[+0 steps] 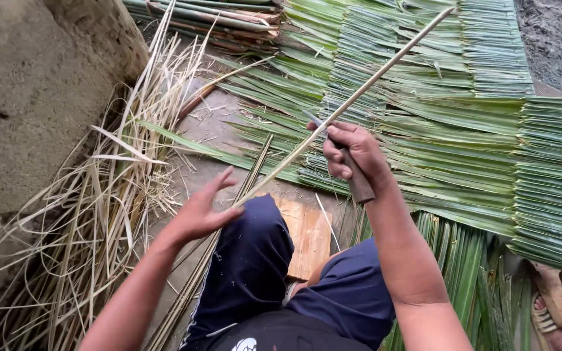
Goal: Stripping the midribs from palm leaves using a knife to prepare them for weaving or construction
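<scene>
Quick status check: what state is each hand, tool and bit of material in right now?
Left hand: open, fingers spread, by the stick's lower end.
Right hand: closed on the knife handle.
Brown-handled knife: gripped, blade against the stick.
Long pale thin stick: slanted across the knee.
Woven green palm-leaf panels: lying flat.
Dry straw-coloured strips: loosely heaped.

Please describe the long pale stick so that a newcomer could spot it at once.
Start at the woven green leaf panels covering the ground. The stick slants across them from the top right down to the left hand. Unlike the flat leaves, it is one thin, bare, straight rod.
</scene>
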